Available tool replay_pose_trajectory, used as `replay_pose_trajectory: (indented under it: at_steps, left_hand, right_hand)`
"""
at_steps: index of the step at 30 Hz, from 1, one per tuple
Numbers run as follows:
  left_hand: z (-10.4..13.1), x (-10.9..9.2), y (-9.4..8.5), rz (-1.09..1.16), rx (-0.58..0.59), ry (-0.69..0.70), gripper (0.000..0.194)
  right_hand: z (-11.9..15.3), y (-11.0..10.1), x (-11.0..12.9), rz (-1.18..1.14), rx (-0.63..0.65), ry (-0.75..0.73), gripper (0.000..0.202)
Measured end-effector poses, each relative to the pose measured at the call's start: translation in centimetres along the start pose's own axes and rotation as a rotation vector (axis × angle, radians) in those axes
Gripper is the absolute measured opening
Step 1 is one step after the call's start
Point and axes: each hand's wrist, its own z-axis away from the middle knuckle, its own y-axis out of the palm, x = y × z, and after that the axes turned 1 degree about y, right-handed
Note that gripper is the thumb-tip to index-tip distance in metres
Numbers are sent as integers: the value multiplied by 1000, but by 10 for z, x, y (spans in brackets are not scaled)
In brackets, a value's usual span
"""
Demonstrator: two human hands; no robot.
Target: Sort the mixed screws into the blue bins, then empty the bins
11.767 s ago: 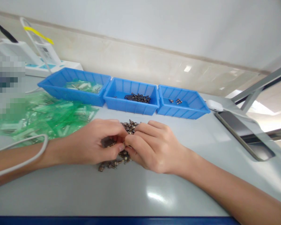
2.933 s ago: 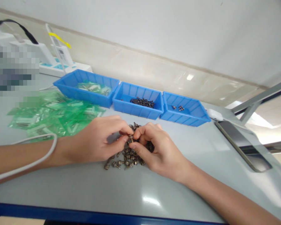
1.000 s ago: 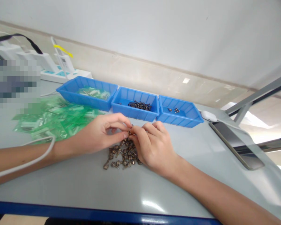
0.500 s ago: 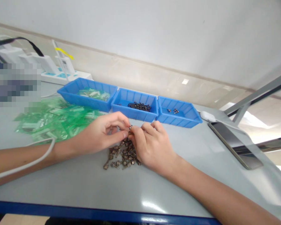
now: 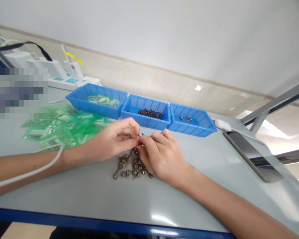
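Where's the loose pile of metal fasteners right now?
In the head view, the fastener pile is near mid-frame on the grey tabletop, partly hidden under the left hand and right hand, on the near side of the middle blue bin.

hands [image 5: 165, 156]: nearer blue bins [image 5: 142, 120] | fastener pile [image 5: 134, 166]: near part more exposed

Brown screws [image 5: 135, 166], blue bins [image 5: 144, 121], green packets [image 5: 67, 123]

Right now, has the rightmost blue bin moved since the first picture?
No: the rightmost blue bin keeps its place directly to the right of the middle blue bin.
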Motion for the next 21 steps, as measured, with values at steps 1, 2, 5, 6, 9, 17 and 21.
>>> replay_pose_trajectory:
  at_steps: [1,2,5,6,9,17,21]
  left_hand:
    - [0,0,0,7,7,-2,13]
    - [0,0,0,13,11,-4,13]
    - [0,1,-1,30,12,-10,11]
    - [0,1,-1,38,11,-12,11]
    - [0,1,-1,64,15,-8,9]
    - [-3,-2,1,105,27,2,10]
    - [-3,-3,0,104,36,4,10]
  right_hand:
    - [0,0,0,-18,-6,11,13]
    - [0,0,-1,-35,-9,22,14]
    - [-1,0,-1,-73,-19,54,16]
    - [0,0,-2,-83,-26,63,17]
    - [0,0,-2,-103,-47,81,17]
    - [0,2,-3,-221,-29,134,16]
    - [2,5,-3,-285,-47,163,14]
